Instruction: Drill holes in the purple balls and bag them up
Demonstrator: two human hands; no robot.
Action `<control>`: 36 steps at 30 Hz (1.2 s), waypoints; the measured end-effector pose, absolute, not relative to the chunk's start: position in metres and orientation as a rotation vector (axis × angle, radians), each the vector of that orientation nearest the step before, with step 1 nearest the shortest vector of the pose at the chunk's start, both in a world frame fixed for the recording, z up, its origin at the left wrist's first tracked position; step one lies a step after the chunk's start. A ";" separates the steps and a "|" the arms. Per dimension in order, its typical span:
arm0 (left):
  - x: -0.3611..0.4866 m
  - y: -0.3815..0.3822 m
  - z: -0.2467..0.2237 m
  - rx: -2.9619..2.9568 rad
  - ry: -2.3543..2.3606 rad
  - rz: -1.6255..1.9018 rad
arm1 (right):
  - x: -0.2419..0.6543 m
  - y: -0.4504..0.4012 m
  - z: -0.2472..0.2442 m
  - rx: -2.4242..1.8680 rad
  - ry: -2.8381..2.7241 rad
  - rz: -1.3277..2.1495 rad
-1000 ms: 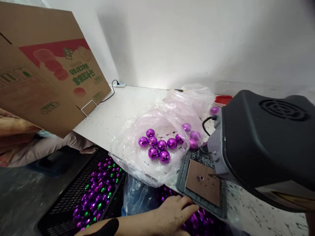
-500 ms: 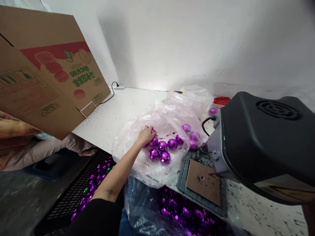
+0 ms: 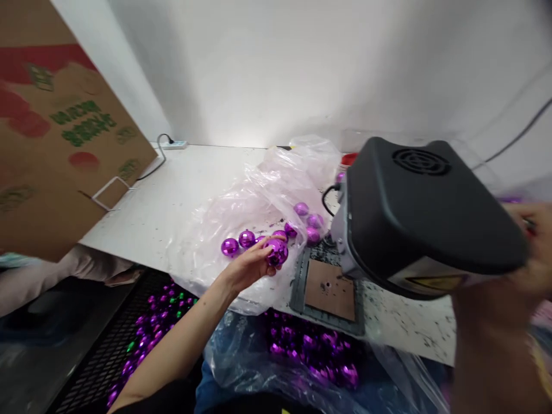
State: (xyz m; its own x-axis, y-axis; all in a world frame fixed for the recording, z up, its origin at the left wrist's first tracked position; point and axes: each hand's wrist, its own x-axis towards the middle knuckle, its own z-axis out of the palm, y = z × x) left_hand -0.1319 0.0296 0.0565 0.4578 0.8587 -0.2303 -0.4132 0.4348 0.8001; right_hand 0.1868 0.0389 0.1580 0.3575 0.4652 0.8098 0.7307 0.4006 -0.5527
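Observation:
My left hand point(image 3: 250, 265) is closed round a shiny purple mirrored ball point(image 3: 278, 253), raised over the clear plastic bag point(image 3: 207, 230) on the table. Several more such balls, among them a purple ball point(image 3: 230, 247), lie on and under the plastic behind it. Just right of the held ball is a brown square plate point(image 3: 330, 287) with a small hole, set on the grey base of a black machine point(image 3: 422, 213). My right hand point(image 3: 535, 241) is at the machine's far right side, blurred; its fingers are mostly hidden, and I cannot see what they touch.
A large cardboard box point(image 3: 64, 132) stands at left, near a power strip point(image 3: 175, 145). Below the table edge, a black mesh crate point(image 3: 95, 356) and a plastic-lined container hold many purple pieces. Another person's leg point(image 3: 64, 276) shows at left. Dark flakes litter the white table point(image 3: 414, 322).
My left hand has picked up a purple ball and brought it right, towards the brown plate. The view has swung right, and my right hand and forearm now show beside the machine.

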 end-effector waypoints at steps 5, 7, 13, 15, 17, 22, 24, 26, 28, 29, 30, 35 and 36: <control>-0.081 0.017 0.029 0.775 0.744 0.814 | 0.188 0.030 0.167 -1.219 -1.330 -0.174; -0.069 0.016 0.023 0.948 0.888 0.847 | 0.187 0.029 0.170 -1.218 -1.346 -0.134; -0.041 0.011 0.006 1.568 1.165 0.872 | 0.184 0.027 0.171 -1.129 -1.377 -0.083; -0.034 0.009 0.000 1.705 1.212 0.857 | 0.184 0.027 0.172 -1.104 -1.390 -0.089; -0.029 0.008 -0.005 1.815 1.223 0.853 | 0.184 0.028 0.172 -1.101 -1.402 -0.091; -0.018 0.008 -0.008 2.000 1.219 0.845 | 0.183 0.028 0.173 -1.111 -1.418 -0.124; -0.010 0.007 -0.008 2.008 1.262 0.818 | 0.183 0.028 0.172 -1.116 -1.412 -0.135; -0.002 0.005 -0.010 1.973 1.315 0.790 | 0.184 0.028 0.172 -1.120 -1.404 -0.136; 0.006 0.003 -0.012 1.939 1.351 0.776 | 0.184 0.028 0.172 -1.129 -1.400 -0.141; 0.010 0.003 -0.013 1.931 1.359 0.777 | 0.184 0.028 0.173 -1.132 -1.402 -0.144; 0.012 0.003 -0.014 1.926 1.362 0.782 | 0.184 0.028 0.173 -1.132 -1.403 -0.145; 0.012 0.006 -0.016 1.922 1.334 0.781 | 0.185 0.026 0.173 -1.128 -1.410 -0.116; 0.011 0.007 -0.015 1.919 1.329 0.776 | 0.185 0.026 0.173 -1.120 -1.414 -0.122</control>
